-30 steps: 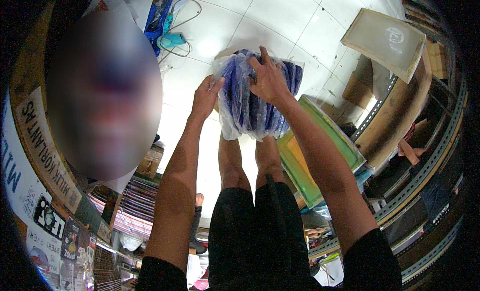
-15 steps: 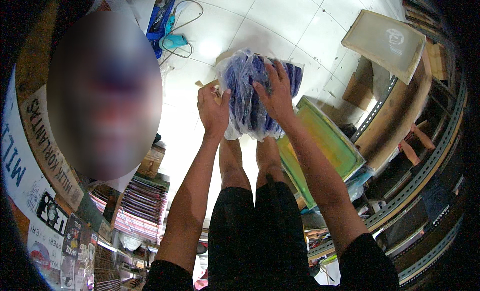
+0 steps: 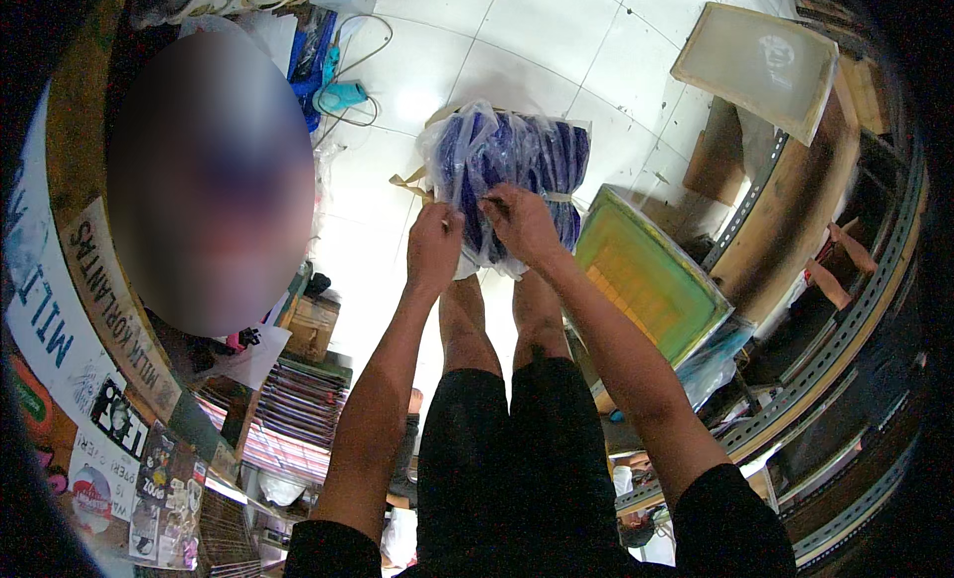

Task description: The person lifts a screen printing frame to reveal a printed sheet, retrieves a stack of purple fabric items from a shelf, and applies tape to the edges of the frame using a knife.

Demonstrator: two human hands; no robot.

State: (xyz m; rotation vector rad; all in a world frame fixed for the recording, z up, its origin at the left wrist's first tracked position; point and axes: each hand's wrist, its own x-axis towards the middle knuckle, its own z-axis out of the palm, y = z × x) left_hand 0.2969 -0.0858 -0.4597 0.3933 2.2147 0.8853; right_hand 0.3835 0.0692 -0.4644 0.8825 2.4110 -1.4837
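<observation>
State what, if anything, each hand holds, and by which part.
Cannot tell: the left hand curls at the left edge of the bundle, the right hand over its middle.

A green-rimmed frame [image 3: 656,272] sits near a brown board [image 3: 798,195]

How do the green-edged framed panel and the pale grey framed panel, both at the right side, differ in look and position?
The green-edged panel is green, yellow and orange inside; the grey panel is dull grey with a whitish mark.
The right forearm partly covers the green-edged panel, while the grey panel, higher in the picture, is clear of both arms.
Both are flat, four-sided and framed.
</observation>
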